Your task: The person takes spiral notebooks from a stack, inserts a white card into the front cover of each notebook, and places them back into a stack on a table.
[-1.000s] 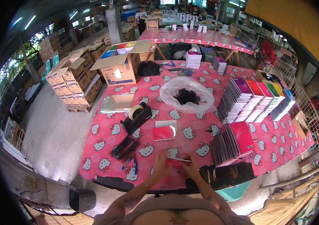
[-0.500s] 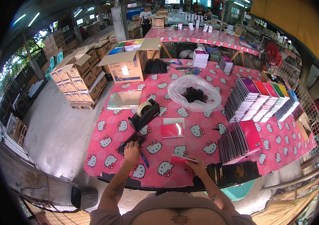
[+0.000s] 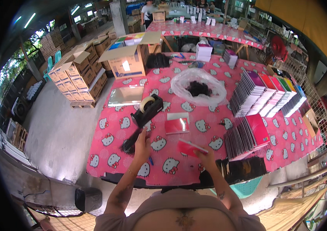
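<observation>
Head view: the left hand (image 3: 143,143) closes on a limp black hair bundle (image 3: 131,141) beside the tape dispenser (image 3: 148,109). The right hand (image 3: 202,154) pinches 1 flat glossy red packet (image 3: 191,148) over the pink patterned tablecloth (image 3: 109,154).

Under my hands: tablecloth (image 3: 178,134) pink, white cat-face print with red bows. My right hand (image 3: 203,156) on red-pink flat packet (image 3: 191,147). My left hand (image 3: 143,143) at black bundle (image 3: 131,141); blue pen (image 3: 151,161) just beside my wrist. Ahead of left hand: tape dispenser (image 3: 148,109) black, roll pale beige. Ahead, between my hands: red booklet (image 3: 177,125), glossy. Right of grip: stacked booklets (image 3: 248,134) magenta; farther row (image 3: 271,94) purple, red, green, blue. Far ahead: clear bag (image 3: 198,89), black contents.
</observation>
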